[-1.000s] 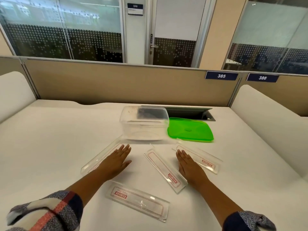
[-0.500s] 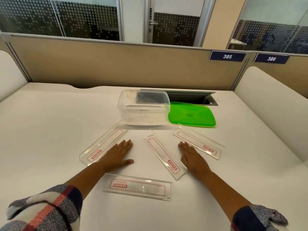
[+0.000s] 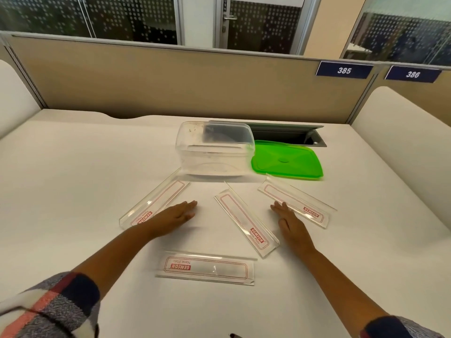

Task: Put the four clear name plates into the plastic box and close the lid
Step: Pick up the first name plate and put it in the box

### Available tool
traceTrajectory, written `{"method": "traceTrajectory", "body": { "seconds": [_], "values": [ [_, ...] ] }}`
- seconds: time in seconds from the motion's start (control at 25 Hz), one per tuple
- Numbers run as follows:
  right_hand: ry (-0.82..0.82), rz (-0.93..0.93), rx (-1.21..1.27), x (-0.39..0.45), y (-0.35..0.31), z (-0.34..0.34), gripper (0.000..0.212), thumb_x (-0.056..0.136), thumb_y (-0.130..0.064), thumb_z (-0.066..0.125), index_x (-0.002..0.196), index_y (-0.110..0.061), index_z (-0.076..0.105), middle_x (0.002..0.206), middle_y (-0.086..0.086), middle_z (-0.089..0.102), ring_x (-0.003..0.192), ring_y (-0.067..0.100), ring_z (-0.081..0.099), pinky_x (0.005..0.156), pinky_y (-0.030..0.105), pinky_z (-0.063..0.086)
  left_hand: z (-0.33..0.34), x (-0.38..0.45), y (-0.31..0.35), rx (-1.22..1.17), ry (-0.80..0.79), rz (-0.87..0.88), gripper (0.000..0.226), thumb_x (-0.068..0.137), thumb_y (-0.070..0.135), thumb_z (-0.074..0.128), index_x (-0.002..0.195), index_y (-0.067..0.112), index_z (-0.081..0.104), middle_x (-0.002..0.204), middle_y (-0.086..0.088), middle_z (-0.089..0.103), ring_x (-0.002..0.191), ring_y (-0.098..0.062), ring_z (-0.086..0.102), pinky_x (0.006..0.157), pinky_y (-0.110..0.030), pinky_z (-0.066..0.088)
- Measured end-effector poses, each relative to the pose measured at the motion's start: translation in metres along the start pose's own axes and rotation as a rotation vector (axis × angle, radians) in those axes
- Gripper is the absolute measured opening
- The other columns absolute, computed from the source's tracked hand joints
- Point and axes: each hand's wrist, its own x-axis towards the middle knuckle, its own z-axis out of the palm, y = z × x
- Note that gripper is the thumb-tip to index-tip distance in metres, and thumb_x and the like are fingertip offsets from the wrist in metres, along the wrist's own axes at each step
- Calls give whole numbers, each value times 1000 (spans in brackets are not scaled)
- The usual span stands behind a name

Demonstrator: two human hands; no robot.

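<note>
Several clear name plates with red print lie on the white desk: a left plate [image 3: 156, 203], a middle plate [image 3: 245, 224], a right plate [image 3: 296, 203] and a near plate [image 3: 206, 268]. Behind them stands the clear plastic box [image 3: 214, 150], open and with nothing visible inside. Its green lid [image 3: 286, 163] lies flat to the right of the box. My left hand [image 3: 174, 217] rests flat beside the left plate, over its near end. My right hand [image 3: 291, 224] rests flat between the middle and right plates, fingertips touching the right plate's edge. Both hands hold nothing.
A dark open cable hatch [image 3: 285, 136] is set into the desk behind the lid. A beige partition [image 3: 170, 84] runs along the back, with labels 385 [image 3: 344, 70] and 386 [image 3: 412, 74]. White curved side panels [image 3: 400, 142] flank the desk.
The view has tilted down and closer to the desk. Both hands stay flat in about the same places among the plates. Nothing was picked up.
</note>
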Motion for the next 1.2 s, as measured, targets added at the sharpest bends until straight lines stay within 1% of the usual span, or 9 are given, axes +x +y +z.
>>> {"method": "traceTrajectory", "body": {
  "seconds": [0.16, 0.28, 0.4, 0.52, 0.6, 0.76, 0.88, 1.04, 1.2],
  "values": [
    [166, 38, 287, -15, -22, -4, 43, 94, 2, 33, 125, -18, 54, 145, -7, 37, 143, 15, 22, 114, 25, 15, -10, -26, 7, -110, 111, 11, 49, 96, 40, 34, 143, 31, 25, 155, 5, 22, 144, -12, 16, 116, -33, 12],
    [225, -125, 251, -35, -46, -6, 40, 93, -6, 35, 124, -23, 53, 143, -10, 38, 143, 9, 20, 116, 19, 15, -3, -51, 8, -162, 138, 23, 55, 88, 49, 34, 140, 34, 30, 152, 8, 30, 141, -13, 24, 115, -36, 19],
    [140, -348, 124, -54, -66, -4, 37, 93, -25, 36, 128, -21, 51, 146, -7, 36, 143, 6, 17, 118, 16, 9, 3, -65, 4, -217, 128, 12, 59, 79, 62, 34, 135, 42, 29, 152, 8, 30, 142, -13, 23, 114, -35, 20],
    [-33, -451, 0, -68, -75, 7, 39, 92, -36, 44, 130, -26, 47, 149, -11, 31, 144, 5, 12, 119, 18, 5, 7, -70, -1, -186, 110, -26, 96, 55, 91, 33, 138, 44, 24, 155, 4, 20, 144, -18, 17, 115, -41, 19],
    [-112, -459, -56, -71, -74, 14, 43, 90, -43, 47, 130, -27, 48, 149, -13, 29, 144, 2, 11, 118, 19, 5, 9, -69, -3, -139, 86, -40, 106, 45, 93, 38, 138, 46, 20, 157, 3, 15, 145, -19, 13, 115, -43, 17],
    [-225, -499, -154, -67, -67, 22, 47, 88, -54, 42, 130, -32, 48, 144, -23, 27, 138, -13, 4, 114, 13, 1, 12, -69, -4, -147, 111, 6, 85, 56, 81, 53, 131, 53, 21, 155, 7, 14, 144, -14, 12, 115, -41, 17],
    [-242, -515, -196, -64, -63, 28, 39, 91, -43, 46, 126, -30, 53, 140, -19, 42, 133, -17, 9, 113, 11, 1, 13, -72, -3, -136, 73, 52, 81, 52, 86, 49, 125, 57, 28, 144, 24, 17, 137, 1, 9, 113, -32, 17],
    [-224, -450, -183, -66, -61, 30, 30, 92, -33, 49, 119, -27, 59, 129, -8, 59, 127, 2, 41, 110, 16, 21, 20, -67, -1, -137, 164, 64, 15, 76, 48, 65, 87, 44, 55, 130, 10, 56, 134, -9, 33, 109, -33, 28],
    [-234, -341, -107, -63, -65, 27, 28, 92, -35, 49, 117, -30, 60, 117, -10, 66, 105, 5, 60, 90, 16, 45, 21, -63, 1, -179, 212, -20, 15, 80, 41, 64, 72, 33, 54, 97, 6, 67, 96, -15, 57, 82, -25, 47]
  ]
}}
